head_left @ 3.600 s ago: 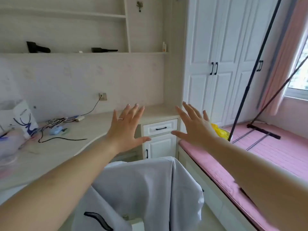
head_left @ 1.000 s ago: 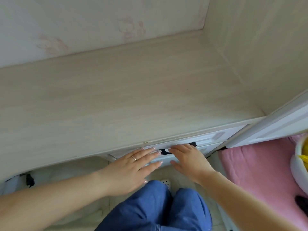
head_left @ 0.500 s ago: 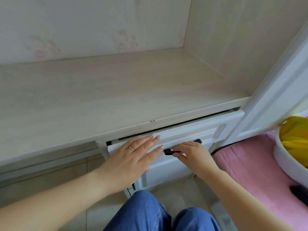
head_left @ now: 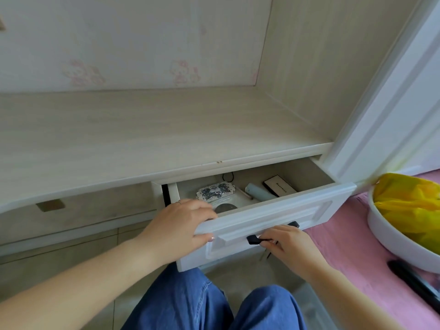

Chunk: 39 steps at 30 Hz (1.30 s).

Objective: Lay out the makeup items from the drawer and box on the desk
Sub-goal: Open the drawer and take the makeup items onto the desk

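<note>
The white drawer (head_left: 297,210) under the pale wooden desk (head_left: 142,129) stands pulled partly out. My left hand (head_left: 181,227) grips the top left edge of the drawer front, fingers curled over it. My right hand (head_left: 285,241) holds the black handle (head_left: 254,239). Inside lie an ornate silver case (head_left: 215,191), a pale blue tube (head_left: 258,192), a black and white flat box (head_left: 279,188), a dark round compact (head_left: 225,207) and a black cord (head_left: 228,177). The drawer's rear stays hidden under the desk.
A white wardrobe panel (head_left: 392,96) rises right of the desk. A white basin with a yellow bag (head_left: 409,210) sits on the pink mattress (head_left: 371,282) at right, with a black object (head_left: 414,282) beside it. My knees in blue jeans (head_left: 190,301) are below the drawer.
The drawer has slid out much further, showing the items inside. My left hand moved from lying flat on the drawer front to gripping its top edge; my right hand stays on the handle.
</note>
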Tool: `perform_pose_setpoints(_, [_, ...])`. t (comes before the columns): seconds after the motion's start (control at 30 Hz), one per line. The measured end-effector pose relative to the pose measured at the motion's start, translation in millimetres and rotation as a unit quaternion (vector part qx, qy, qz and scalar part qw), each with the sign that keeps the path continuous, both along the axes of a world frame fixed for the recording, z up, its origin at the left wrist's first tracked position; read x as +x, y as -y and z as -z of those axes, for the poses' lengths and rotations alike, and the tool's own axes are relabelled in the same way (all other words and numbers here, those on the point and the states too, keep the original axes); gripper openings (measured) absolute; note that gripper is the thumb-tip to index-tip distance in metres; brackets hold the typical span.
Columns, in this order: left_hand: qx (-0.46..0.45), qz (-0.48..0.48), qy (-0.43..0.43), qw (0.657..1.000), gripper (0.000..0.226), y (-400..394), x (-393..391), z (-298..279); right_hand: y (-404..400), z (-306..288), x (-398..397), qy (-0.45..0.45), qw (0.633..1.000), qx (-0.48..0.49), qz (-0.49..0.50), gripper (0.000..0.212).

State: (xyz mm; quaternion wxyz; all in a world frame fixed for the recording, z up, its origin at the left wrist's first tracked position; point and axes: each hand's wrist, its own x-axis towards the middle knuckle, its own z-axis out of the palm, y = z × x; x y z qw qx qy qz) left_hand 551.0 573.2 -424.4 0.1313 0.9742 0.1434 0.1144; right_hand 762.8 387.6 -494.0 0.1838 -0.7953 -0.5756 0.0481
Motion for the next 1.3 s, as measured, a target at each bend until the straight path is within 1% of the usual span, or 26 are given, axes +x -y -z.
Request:
perform_pose_setpoints(0.07, [-0.024,0.01,-0.03,0.999,0.039,6,-1,-4,10,0,-3,0.002,1.0,-0.005,0.006,0.017])
perform_pose_setpoints(0.17, [-0.02,0.029,-0.058,0.998,0.039,21,-4,-7,28,-2,-10,-0.002,1.0,-0.009,0.014,0.016])
perform_pose_setpoints(0.4, [-0.04,0.054,-0.065,0.996,0.043,48,-17,-6,64,-3,-30,-0.006,1.0,-0.021,0.018,0.016])
perform_pose_setpoints(0.7, [-0.07,0.075,-0.101,0.99,0.041,83,-26,-8,106,-2,-46,-0.013,0.999,-0.036,0.027,0.018])
perform_pose_setpoints(0.87, [-0.076,0.09,-0.118,0.986,0.046,98,-29,-8,124,-1,-52,-0.02,0.998,-0.046,0.033,0.019])
perform_pose_setpoints(0.97, [-0.079,0.099,-0.13,0.983,0.049,102,-32,-8,130,1,-56,-0.012,0.998,-0.05,0.028,0.019])
perform_pose_setpoints(1.07, [-0.082,0.11,-0.15,0.979,0.052,104,-33,-10,134,0,-60,0.01,0.999,-0.028,0.021,0.018])
perform_pose_setpoints(1.13, [-0.109,0.106,-0.168,0.974,0.054,103,-30,-14,136,-5,-61,0.01,0.999,-0.03,0.012,0.022])
perform_pose_setpoints(1.2, [-0.173,0.085,-0.174,0.966,0.052,98,-24,-20,137,-18,-62,-0.009,0.999,-0.043,0.002,0.031])
perform_pose_setpoints(1.23, [-0.197,0.073,-0.171,0.963,0.049,93,-20,-23,137,-27,-63,-0.015,0.999,-0.048,-0.007,0.03])
perform_pose_setpoints(1.3, [-0.204,0.047,-0.153,0.966,0.043,77,-5,-26,134,-56,-63,-0.026,0.999,-0.029,-0.031,0.024])
